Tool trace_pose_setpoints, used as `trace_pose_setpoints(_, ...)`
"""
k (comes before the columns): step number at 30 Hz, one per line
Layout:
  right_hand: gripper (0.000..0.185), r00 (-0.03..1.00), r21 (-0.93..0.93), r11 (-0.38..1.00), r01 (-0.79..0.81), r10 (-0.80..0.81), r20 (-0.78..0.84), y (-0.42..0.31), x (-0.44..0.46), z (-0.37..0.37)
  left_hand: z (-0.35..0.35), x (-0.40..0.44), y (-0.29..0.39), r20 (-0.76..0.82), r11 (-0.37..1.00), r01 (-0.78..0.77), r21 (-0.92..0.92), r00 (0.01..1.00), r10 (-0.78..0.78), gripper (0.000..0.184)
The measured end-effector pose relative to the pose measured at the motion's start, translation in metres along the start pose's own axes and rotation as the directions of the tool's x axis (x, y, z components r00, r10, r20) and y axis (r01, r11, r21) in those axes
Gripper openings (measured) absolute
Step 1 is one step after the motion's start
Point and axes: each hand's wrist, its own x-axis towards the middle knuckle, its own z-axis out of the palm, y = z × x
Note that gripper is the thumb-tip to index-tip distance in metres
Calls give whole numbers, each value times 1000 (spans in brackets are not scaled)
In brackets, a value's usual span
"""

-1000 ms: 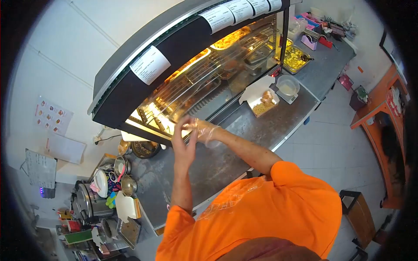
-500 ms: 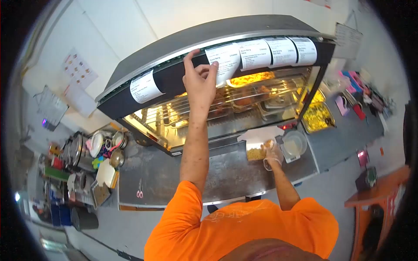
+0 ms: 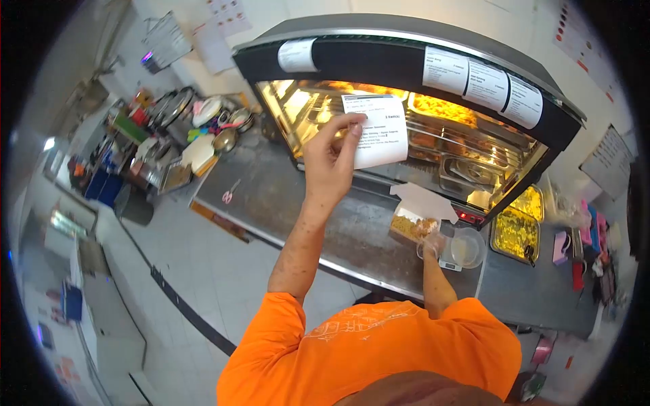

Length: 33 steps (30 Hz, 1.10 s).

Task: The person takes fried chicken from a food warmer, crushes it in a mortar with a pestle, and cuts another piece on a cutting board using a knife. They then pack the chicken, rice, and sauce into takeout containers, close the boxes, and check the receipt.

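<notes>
Raised before the glass of the warming cabinet, my left hand point(image 3: 332, 159) pinches a printed paper slip point(image 3: 382, 139) between thumb and fingers. My right hand point(image 3: 433, 243), in a clear plastic glove, is low at the right, at the near right side of an open paper box point(image 3: 404, 225). Brown crumbly food and an orange-brown piece lie in the box, and its white lid point(image 3: 426, 201) is folded back. Whether the gloved fingers hold any food is too small to tell. Right beside that hand, a clear round tub point(image 3: 467, 247) rests on a kitchen scale point(image 3: 449, 265).
Three slips point(image 3: 487, 86) and another slip point(image 3: 296, 55) hang on the cabinet's top edge. Trays of yellow food point(image 3: 516, 233) stand right of the cabinet. Pink scissors point(image 3: 227, 197) lie on the dark counter point(image 3: 291, 210). Bowls and a pot point(image 3: 172, 107) crowd the left end.
A slip has come off the cabinet's edge and down with my left hand. My right hand went to the box earlier and remains beside it. The view has swung.
</notes>
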Motion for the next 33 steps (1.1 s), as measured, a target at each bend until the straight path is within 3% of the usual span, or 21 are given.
trace_pose_setpoints(3,55,939,-180,926,332,-342,-25,0,-20,-27,-10,-47,23,51,994,98,57,994,-101,35)
trace_pose_setpoints(5,61,878,-213,865,454,-475,-62,-2,-30,-41,-6,-75,45,9,989,135,-55,991,-135,40)
trace_pose_setpoints(7,65,877,-174,878,445,-467,-112,9,-44,-47,-1,-102,70,16,977,204,-61,979,-203,52)
trace_pose_setpoints(9,54,880,-276,836,474,-452,144,-5,-82,-110,5,-127,84,-29,985,167,-45,985,-168,53)
trace_pose_setpoints(10,47,879,-160,868,470,-444,173,11,-80,-105,11,-139,88,-35,986,159,-46,986,-160,54)
trace_pose_setpoints(12,34,908,105,929,356,-370,196,77,-81,-86,14,-168,87,-6,989,85,120,996,-85,57)
trace_pose_setpoints(14,30,936,543,839,35,-217,276,128,-95,-119,24,-203,89,-8,970,167,176,986,-168,56)
trace_pose_setpoints(15,31,949,464,885,30,-172,266,130,-105,-165,21,-225,71,13,963,139,230,989,-146,58)
trace_pose_setpoints(16,34,984,578,813,64,-148,99,188,-84,-128,28,-250,75,-16,943,284,173,958,-285,59)
trace_pose_setpoints(17,36,986,511,859,-8,-79,147,202,-86,-189,39,-278,65,-29,934,347,81,938,-346,58)
trace_pose_setpoints(18,38,987,484,874,-43,-37,155,217,-78,-233,46,-304,53,-6,899,421,116,906,-424,57)
trace_pose_setpoints(19,39,987,457,886,-79,4,163,233,-70,-278,56,-326,41,31,888,396,234,910,-414,58)
trace_pose_setpoints(20,40,991,472,878,-76,12,136,280,-39,-295,78,-341,44,-17,824,520,224,848,-530,58)
trace_pose_setpoints(21,41,994,487,871,-66,13,110,318,-14,-316,96,-356,33,5,840,502,205,858,-514,59)
trace_pose_setpoints(24,43,994,228,972,-57,77,-79,396,36,-397,187,-361,30,78,811,583,45,808,-584,59)
trace_pose_setpoints(27,42,996,404,911,-82,93,-7,485,96,-422,316,-351,22,217,877,476,70,850,-479,58)
trace_pose_setpoints(29,34,965,139,955,-261,258,37,518,143,-432,411,-355,16,276,870,493,13,834,-477,57)
trace_pose_setpoints(31,24,974,-183,964,191,-164,153,540,176,-471,508,-367,10,310,827,556,-86,804,-508,58)
trace_pose_setpoints(33,24,984,223,961,163,-174,31,568,231,-536,608,-380,12,341,801,582,-144,789,-512,58)
